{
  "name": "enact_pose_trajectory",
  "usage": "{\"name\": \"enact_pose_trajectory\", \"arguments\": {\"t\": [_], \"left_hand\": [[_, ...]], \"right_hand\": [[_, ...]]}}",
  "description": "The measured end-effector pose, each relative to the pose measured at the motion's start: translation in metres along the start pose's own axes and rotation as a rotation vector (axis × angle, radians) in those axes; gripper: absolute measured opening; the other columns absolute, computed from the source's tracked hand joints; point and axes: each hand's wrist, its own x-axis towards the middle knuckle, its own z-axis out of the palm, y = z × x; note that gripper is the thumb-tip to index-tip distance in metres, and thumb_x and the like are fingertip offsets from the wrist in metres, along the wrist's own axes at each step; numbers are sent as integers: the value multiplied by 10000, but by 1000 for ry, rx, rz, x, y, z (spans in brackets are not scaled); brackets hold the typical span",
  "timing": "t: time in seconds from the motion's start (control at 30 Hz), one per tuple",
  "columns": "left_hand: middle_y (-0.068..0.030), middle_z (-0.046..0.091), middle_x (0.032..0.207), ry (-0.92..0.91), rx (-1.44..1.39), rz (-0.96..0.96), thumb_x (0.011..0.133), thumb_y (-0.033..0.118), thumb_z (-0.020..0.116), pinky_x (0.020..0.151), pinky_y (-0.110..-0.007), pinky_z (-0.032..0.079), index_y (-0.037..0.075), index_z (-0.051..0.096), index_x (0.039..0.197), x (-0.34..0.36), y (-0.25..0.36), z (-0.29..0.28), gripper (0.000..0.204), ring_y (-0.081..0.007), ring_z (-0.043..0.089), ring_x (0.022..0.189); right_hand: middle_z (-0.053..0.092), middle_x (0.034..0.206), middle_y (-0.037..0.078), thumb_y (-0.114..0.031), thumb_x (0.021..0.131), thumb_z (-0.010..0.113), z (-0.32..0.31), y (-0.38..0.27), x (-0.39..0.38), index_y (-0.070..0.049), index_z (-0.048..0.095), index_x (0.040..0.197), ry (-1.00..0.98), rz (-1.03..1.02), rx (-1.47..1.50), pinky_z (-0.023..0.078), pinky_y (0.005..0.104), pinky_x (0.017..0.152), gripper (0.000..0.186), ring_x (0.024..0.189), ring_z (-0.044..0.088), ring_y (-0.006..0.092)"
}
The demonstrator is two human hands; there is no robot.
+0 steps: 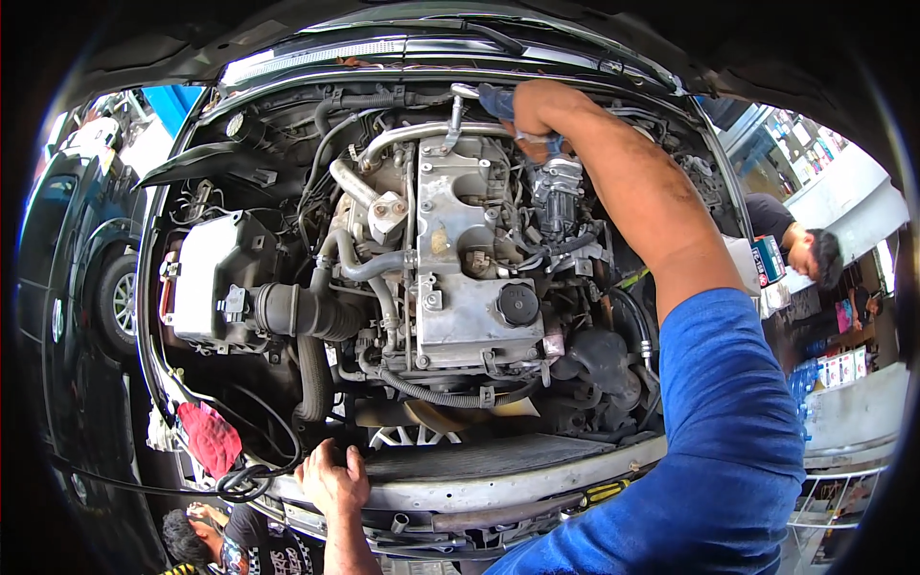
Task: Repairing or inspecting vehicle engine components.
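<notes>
My right arm, in a blue sleeve, reaches over the engine to the back of the bay. There my right hand [542, 113], with some blue-grey material about its fingers, is closed around the handle of a ratchet wrench [464, 91]. A shiny extension [453, 130] runs down from the ratchet's head to the rear of the silver engine cover [460, 321]. The lower end's seat is too small to make out. My left hand [333, 476] rests on the front crossmember [537, 487] beside the radiator, holding nothing, its thumb apart from the fingers.
A black cable [244, 486] loops near a red rag [209, 438] at the front left. An air filter box [213, 278] stands left of the engine. A yellow-black handled tool [606, 493] lies at the front edge. People are at lower left [225, 541] and right [815, 254].
</notes>
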Motion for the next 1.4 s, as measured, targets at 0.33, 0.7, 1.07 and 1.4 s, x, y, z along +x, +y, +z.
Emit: {"name": "enact_pose_trajectory", "arguments": {"t": [0.33, 0.7, 1.07, 1.4], "left_hand": [[-122, 734, 1017, 21, -23, 27, 824, 327, 711, 1022, -446, 399, 50, 705, 1078, 1, -1, 1, 376, -304, 667, 1003], [-129, 727, 987, -48, -44, -22, 831, 308, 705, 996, -449, 417, 56, 706, 1094, 3, 3, -8, 364, -305, 667, 996], [-102, 731, 961, -19, -49, -3, 812, 337, 711, 998, -450, 419, 73, 710, 1071, 6, 2, -11, 370, -294, 662, 980], [-123, 726, 988, -70, -47, 32, 807, 373, 712, 988, -453, 424, 55, 704, 1099, 8, -5, -13, 432, -299, 663, 965]], "right_hand": [[732, 1092, 244, -150, 726, 733, -7, -2, 1, -26, 796, 979, -4, -55, -133, 564, 466, 816, 289, 986, 733, 367], [676, 1248, 233, -262, 837, 723, 39, 56, 71, -71, 641, 1276, 358, -90, -49, 505, 428, 1005, 486, 1195, 636, 374], [666, 1257, 257, -207, 821, 718, 12, 21, 30, 4, 704, 1170, 148, 94, -169, 512, 424, 1012, 408, 1211, 634, 368], [676, 1244, 248, -126, 764, 743, 10, -20, 8, -23, 740, 1142, 286, 240, -63, 523, 410, 1005, 392, 1199, 649, 354]]}}
